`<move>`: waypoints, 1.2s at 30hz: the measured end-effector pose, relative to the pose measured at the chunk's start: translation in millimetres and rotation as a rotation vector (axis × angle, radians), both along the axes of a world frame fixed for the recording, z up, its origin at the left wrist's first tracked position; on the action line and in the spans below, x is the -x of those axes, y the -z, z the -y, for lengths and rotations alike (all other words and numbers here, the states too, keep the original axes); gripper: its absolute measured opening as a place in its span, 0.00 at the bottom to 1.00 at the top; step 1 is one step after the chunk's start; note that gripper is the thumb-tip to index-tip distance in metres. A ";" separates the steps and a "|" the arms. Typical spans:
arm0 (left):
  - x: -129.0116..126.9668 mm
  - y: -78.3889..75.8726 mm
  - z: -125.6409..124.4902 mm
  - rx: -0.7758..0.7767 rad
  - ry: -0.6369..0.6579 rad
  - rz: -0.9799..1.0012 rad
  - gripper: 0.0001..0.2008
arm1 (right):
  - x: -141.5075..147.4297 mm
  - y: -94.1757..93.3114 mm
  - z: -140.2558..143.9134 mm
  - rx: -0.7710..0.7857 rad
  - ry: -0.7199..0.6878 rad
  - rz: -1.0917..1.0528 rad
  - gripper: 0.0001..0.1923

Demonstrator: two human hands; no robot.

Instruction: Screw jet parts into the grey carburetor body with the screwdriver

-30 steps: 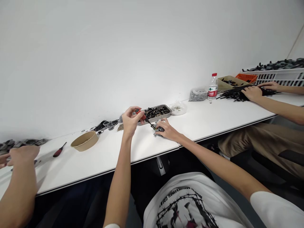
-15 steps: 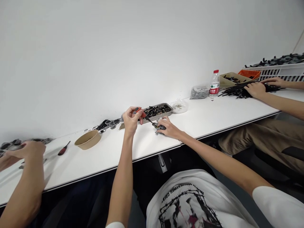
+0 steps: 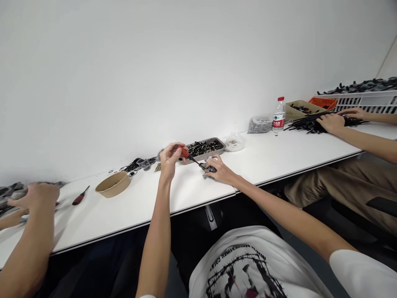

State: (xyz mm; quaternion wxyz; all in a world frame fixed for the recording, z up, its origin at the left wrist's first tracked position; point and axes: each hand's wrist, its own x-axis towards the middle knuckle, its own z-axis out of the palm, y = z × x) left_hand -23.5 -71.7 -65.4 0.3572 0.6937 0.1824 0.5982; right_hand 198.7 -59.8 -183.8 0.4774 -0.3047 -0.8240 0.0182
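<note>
Gripping a red-handled screwdriver [image 3: 185,153] in the left hand [image 3: 170,159], tip down on a small dark part [image 3: 208,168]. Right hand [image 3: 221,170] closed over that part, pinning it to the white desk [image 3: 273,153] just before a metal tray [image 3: 204,148] of black pieces.

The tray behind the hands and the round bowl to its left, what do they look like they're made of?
The tray looks like metal, probably steel: grey, dull sheen, thin rolled rim, holding small black parts. The bowl looks like kraft paper or moulded fibre: matte tan-brown, thin wall, no shine. Neither is certain at this distance.
</note>
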 end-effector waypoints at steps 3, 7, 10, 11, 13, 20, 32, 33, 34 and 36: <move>-5.0 -3.4 0.5 0.029 -0.013 0.013 0.12 | 0.8 0.4 -0.8 0.023 0.007 -0.016 0.12; -13.5 -4.5 0.2 0.042 -0.089 0.031 0.12 | 1.7 0.4 -0.6 0.043 0.003 -0.033 0.13; -18.7 -2.9 -0.9 0.055 -0.122 0.057 0.14 | 1.2 -0.4 0.9 0.071 -0.006 -0.048 0.13; -20.1 -2.3 -1.2 0.061 -0.124 0.071 0.14 | 0.9 -0.8 1.5 0.083 -0.012 -0.052 0.13; -22.3 -1.4 -1.0 0.066 -0.121 0.102 0.16 | 0.4 -1.6 2.4 0.102 -0.020 -0.060 0.13; -26.4 -3.5 4.9 0.001 -0.127 0.081 0.16 | 0.1 -1.5 2.2 0.120 -0.008 -0.065 0.12; -17.1 -8.6 4.8 -0.025 -0.066 -0.042 0.15 | -0.5 -2.1 2.9 0.120 -0.016 -0.070 0.11; -17.4 -9.1 5.5 -0.036 -0.058 -0.062 0.15 | -0.6 -2.6 3.4 0.127 -0.017 -0.072 0.11; -18.0 -9.4 5.8 -0.044 -0.052 -0.079 0.16 | -0.7 -3.1 4.0 0.131 -0.018 -0.072 0.11; -19.6 -9.3 4.4 -0.050 -0.044 -0.096 0.17 | -0.5 -3.9 4.8 0.135 -0.010 -0.065 0.11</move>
